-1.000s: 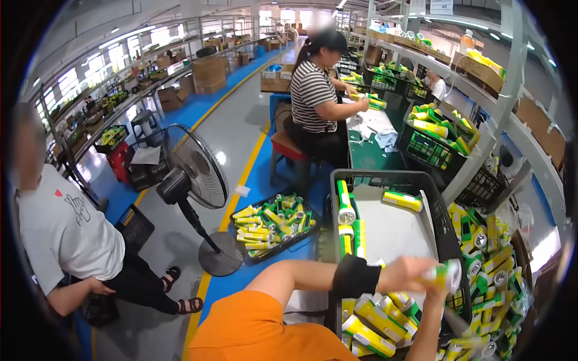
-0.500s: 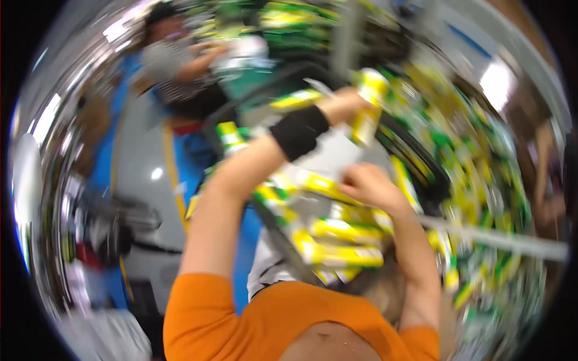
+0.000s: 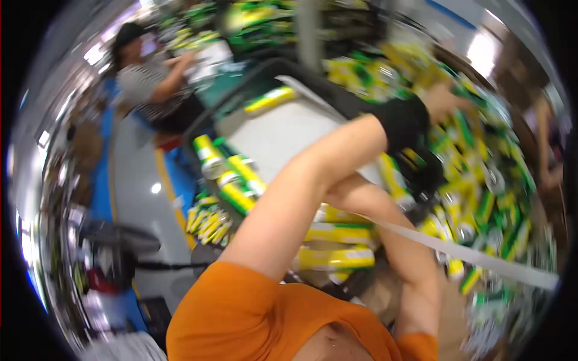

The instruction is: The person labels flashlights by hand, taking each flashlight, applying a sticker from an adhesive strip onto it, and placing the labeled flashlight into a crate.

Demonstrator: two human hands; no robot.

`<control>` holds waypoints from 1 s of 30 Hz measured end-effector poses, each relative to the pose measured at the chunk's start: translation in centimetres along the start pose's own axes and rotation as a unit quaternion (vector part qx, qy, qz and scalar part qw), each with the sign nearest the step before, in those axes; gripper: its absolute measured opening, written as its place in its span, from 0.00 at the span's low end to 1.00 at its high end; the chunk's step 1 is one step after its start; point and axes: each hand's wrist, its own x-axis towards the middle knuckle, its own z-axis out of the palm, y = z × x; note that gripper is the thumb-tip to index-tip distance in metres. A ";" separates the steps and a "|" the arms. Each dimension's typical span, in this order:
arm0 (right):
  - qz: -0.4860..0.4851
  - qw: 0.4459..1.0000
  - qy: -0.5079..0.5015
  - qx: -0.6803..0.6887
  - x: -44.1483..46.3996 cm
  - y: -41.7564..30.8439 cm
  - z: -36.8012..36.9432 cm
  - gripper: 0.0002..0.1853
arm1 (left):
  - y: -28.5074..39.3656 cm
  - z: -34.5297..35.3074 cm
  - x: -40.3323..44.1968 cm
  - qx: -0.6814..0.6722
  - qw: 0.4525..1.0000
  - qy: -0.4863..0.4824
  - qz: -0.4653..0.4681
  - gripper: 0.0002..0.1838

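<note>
My left hand, with a black band on its wrist, is stretched over a large heap of yellow-green flashlights at the right. Its fingers look apart, though blurred. My left forearm crosses above my right hand, whose fingers are hidden behind it. That hand is over the near part of a black crate. Inside the crate are a white sheet, one flashlight at the far end, several at the left side and more lying at the near end.
A person in a striped top sits at a green table at the upper left. A fan stands at the left, near another crate of flashlights. A pale strip crosses the lower right. A metal post rises behind the crate.
My left hand has moved right from above the crate to the heap, and the flashlight it held is no longer seen in it. My right hand has slipped behind my left forearm. The view has turned right.
</note>
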 end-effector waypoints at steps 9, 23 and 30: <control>-0.047 0.998 -0.019 -0.040 0.2 -0.8 0.2 0.05 | 17.3 -13.0 -34.1 0.275 0.839 0.392 0.259 0.08; 0.006 0.998 -0.036 -0.044 1.1 -1.2 0.7 0.07 | 0.8 -19.1 -44.4 0.547 0.727 0.405 -0.089 0.07; -0.055 0.997 -0.034 -0.051 0.9 -1.1 0.9 0.07 | 0.4 -19.1 -44.4 0.539 0.753 0.361 -0.108 0.08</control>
